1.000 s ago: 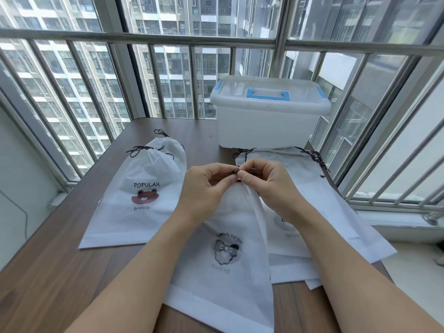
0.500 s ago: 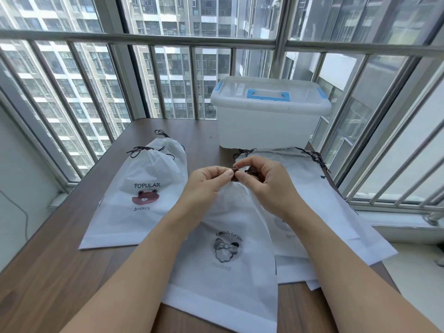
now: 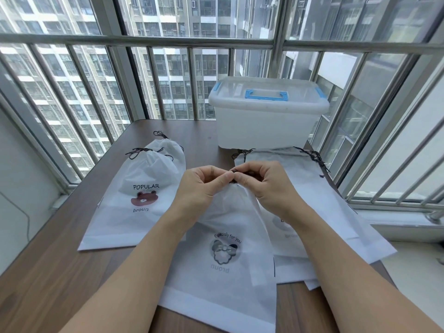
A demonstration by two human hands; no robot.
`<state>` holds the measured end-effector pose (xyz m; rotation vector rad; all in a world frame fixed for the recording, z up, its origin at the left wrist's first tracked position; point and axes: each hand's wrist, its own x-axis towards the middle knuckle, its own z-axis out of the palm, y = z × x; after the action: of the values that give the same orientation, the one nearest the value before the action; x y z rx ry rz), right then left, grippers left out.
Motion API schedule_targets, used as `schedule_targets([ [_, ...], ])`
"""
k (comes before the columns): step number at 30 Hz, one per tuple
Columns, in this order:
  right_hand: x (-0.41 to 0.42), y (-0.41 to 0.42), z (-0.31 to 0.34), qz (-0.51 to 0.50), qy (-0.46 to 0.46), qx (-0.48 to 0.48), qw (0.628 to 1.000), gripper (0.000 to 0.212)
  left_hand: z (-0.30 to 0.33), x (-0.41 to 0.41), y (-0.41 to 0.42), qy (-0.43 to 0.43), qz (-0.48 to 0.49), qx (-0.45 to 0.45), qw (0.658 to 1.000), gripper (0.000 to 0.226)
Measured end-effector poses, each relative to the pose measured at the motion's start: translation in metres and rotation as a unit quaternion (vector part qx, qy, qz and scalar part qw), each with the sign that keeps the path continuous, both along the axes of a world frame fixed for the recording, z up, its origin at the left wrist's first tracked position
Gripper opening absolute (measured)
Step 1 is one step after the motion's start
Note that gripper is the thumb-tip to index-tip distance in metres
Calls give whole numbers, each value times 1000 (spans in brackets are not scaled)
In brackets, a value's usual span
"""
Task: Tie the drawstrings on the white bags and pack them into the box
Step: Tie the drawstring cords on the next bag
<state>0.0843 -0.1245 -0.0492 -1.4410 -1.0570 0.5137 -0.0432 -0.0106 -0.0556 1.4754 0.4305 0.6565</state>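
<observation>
A white drawstring bag with a grey bow print lies in front of me, its neck gathered. My left hand and my right hand meet above the neck, and each pinches the dark drawstring between thumb and fingertips. Two tied white bags with a bear print lie stacked at the left. More flat white bags lie at the right, partly under my right arm. The lidded translucent box with blue handle stands behind them.
The wooden table stands in a glazed balcony corner. Metal window bars run close behind and along the right side. The table's right edge lies under the flat bags, with a white sill beyond it.
Both hands stay at the bag's neck. Their fingertips have shifted slightly while working the drawstring. The bags and the box have not moved.
</observation>
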Motion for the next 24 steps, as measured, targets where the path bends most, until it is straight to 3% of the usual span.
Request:
schedule_targets([
  [4, -2, -2, 4, -4, 38, 12, 999, 8, 0, 0, 3, -22, 21, 20, 999, 18],
  [8, 0, -3, 6, 47, 138, -27, 989, 12, 1, -1, 8, -32, -33, 48, 998, 12],
  [11, 2, -3, 7, 70, 184, -44, 979, 13, 4, -3, 6, -25, -71, 21, 997, 14],
  [15, 1, -2, 5, 48, 153, -15, 987, 7, 5, -4, 5, -3, -92, -1, 996, 17],
  [17, 0, -1, 3, 6, 71, 16, 997, 7, 2, -2, 6, -4, -42, 70, 997, 16],
  [19, -1, 2, 0, -34, 0, 40, 999, 7, -1, 0, 5, -17, 47, 195, 980, 12],
  [22, -3, 5, -5, -62, -37, 48, 996, 8, -1, 0, 4, -54, 129, 342, 929, 15],
  [24, -3, 6, -5, -67, -34, 33, 997, 8, -1, 0, 5, -57, 148, 378, 912, 16],
])
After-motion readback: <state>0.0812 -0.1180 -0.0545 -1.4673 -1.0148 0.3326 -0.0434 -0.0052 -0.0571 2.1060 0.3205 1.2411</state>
